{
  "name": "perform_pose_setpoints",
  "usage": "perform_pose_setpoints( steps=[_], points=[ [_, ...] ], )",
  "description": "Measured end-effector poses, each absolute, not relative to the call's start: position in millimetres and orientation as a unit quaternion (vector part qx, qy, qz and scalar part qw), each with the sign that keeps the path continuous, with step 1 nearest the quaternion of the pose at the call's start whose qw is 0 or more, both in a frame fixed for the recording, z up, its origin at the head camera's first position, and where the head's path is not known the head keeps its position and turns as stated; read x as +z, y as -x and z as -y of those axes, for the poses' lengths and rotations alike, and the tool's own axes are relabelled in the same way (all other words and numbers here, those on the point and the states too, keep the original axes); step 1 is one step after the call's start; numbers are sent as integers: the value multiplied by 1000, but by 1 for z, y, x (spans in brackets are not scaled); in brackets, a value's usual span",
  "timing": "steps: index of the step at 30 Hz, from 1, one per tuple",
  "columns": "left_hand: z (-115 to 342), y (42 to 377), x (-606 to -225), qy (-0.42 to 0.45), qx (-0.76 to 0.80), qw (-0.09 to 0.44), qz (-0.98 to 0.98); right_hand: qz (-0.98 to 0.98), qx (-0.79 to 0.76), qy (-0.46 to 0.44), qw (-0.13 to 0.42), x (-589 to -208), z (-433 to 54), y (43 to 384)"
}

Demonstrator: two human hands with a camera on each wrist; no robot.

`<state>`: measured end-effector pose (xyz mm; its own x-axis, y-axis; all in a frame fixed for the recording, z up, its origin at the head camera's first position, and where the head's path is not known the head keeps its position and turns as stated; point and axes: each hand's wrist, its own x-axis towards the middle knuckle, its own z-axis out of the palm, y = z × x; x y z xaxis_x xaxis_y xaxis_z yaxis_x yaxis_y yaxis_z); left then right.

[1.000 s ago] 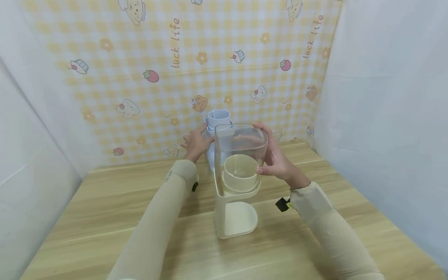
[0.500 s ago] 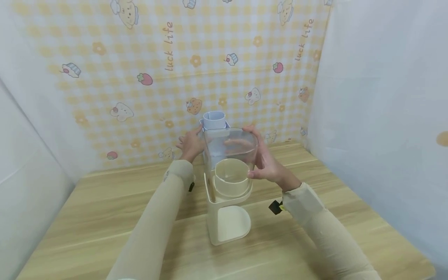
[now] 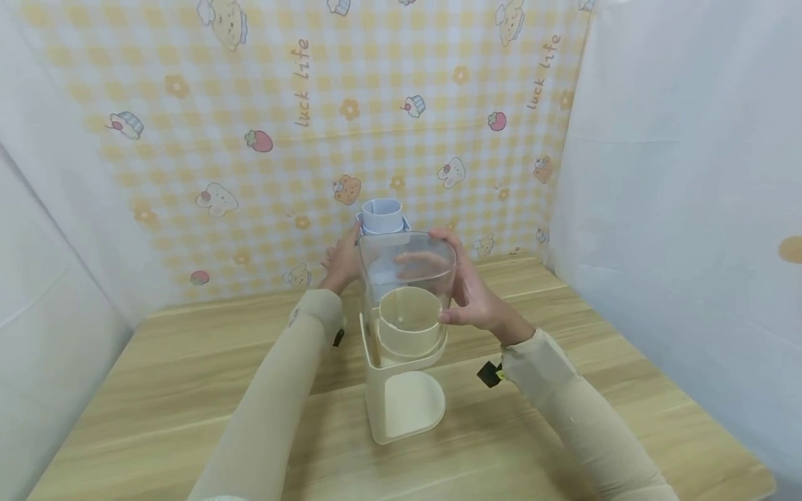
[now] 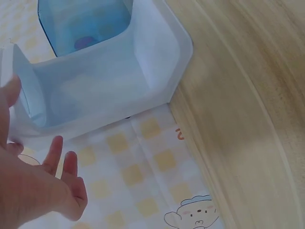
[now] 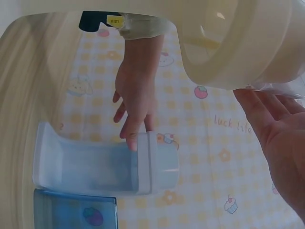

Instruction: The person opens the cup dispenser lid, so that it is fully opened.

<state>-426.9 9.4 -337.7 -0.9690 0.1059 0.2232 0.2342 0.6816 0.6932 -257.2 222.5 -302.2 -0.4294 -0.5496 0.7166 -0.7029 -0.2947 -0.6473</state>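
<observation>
A cream stand (image 3: 374,396) with a rounded foot is nearest on the wooden table. Its upper ring carries a cream cylindrical cup (image 3: 409,342), seen through a clear plastic container (image 3: 404,277). My right hand (image 3: 475,298) grips this container from the right, thumb in front and fingers round its back. Behind it, partly hidden, is a light blue stand (image 4: 90,86) topped by a blue cylinder (image 3: 382,218). My left hand (image 3: 343,263) pinches the blue stand's upper collar, thumb on the inner side; its other fingers are spread apart.
A translucent blue container (image 5: 75,212) with a purple print adjoins the blue stand. Close behind hangs a yellow checked cloth (image 3: 301,167). White curtains (image 3: 639,229) flank the wooden table (image 3: 207,390).
The cream stand and clear container have shifted slightly left and toward me with my right hand. My left hand has closed in on the blue stand's collar. The view has also moved a little.
</observation>
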Motion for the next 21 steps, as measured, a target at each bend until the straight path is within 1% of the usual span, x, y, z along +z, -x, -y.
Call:
perform_pose_setpoints(
  steps=[6,12,21],
  points=[
    [-6,425,-341,105,-414,63,902,593,605,-526,71,-298,-220,255],
    [0,414,-337,124,-409,79,901,590,607,-527,71,-296,-220,255],
    [26,392,-345,195,-424,68,882,594,606,-526,59,-298,-213,253]
  ],
)
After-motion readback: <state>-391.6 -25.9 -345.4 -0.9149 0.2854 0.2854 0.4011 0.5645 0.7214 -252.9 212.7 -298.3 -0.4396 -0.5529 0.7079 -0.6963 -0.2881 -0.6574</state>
